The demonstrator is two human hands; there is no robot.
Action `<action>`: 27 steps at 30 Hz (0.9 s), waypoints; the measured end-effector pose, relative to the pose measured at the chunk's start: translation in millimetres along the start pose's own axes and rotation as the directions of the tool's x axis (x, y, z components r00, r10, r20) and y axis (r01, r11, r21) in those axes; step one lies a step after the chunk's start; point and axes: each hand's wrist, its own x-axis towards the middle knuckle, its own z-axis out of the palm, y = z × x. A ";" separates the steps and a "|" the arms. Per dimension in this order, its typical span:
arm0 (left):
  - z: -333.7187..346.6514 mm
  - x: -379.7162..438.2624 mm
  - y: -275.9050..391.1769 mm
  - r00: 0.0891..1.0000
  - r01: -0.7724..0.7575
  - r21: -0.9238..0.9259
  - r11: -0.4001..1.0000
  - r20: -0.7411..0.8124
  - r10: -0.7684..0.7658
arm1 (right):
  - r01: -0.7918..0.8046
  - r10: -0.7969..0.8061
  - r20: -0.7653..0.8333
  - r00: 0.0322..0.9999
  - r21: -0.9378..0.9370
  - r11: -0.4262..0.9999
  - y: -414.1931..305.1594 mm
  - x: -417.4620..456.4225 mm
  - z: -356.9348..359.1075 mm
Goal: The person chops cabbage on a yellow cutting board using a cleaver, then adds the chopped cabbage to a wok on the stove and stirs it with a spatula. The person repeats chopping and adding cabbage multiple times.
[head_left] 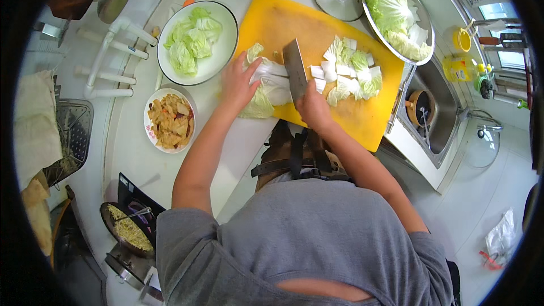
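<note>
My right hand (314, 106) grips a cleaver (294, 66), its broad blade standing upright at the end of some napa cabbage leaves (272, 87). Fingers spread, my left hand (240, 83) rests on those leaves and presses them to the yellow cutting board (297, 12). Cut cabbage pieces (350, 72) lie on the board to the right of the blade. The cleaver's handle is hidden in my right hand.
Left of the board stand a white enamel bowl (165, 66) of cabbage leaves and a plate of cooked sliced food (172, 123). A colander (430, 42) of leaves, a glass lid (329, 2) and a sink (440, 129) are at the right. A wok (106, 216) sits lower left.
</note>
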 end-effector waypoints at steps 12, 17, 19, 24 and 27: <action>30.8 10.5 25.5 0.946 0.322 -0.160 0.933 0.074 -0.314 | -0.012 0.015 0.077 0.997 -0.037 0.999 -17.4 5.2 -34.9; 23.9 -1.0 26.7 0.961 0.278 -0.193 0.941 0.059 -0.272 | -0.069 0.069 0.014 0.998 -0.006 0.998 13.4 20.2 1.9; 23.1 -3.2 20.7 0.975 0.213 -0.230 0.950 -0.013 -0.222 | -0.085 0.087 -0.035 0.996 0.055 0.995 42.8 19.2 1.4; 19.1 6.7 14.8 0.971 0.236 -0.260 0.936 0.042 -0.233 | -0.041 0.048 -0.124 0.991 0.058 0.997 84.7 21.0 -26.4; -4.2 43.0 28.7 0.990 0.139 -0.271 0.953 0.059 -0.128 | -0.119 0.132 -0.116 0.984 0.113 0.986 92.0 17.5 -36.7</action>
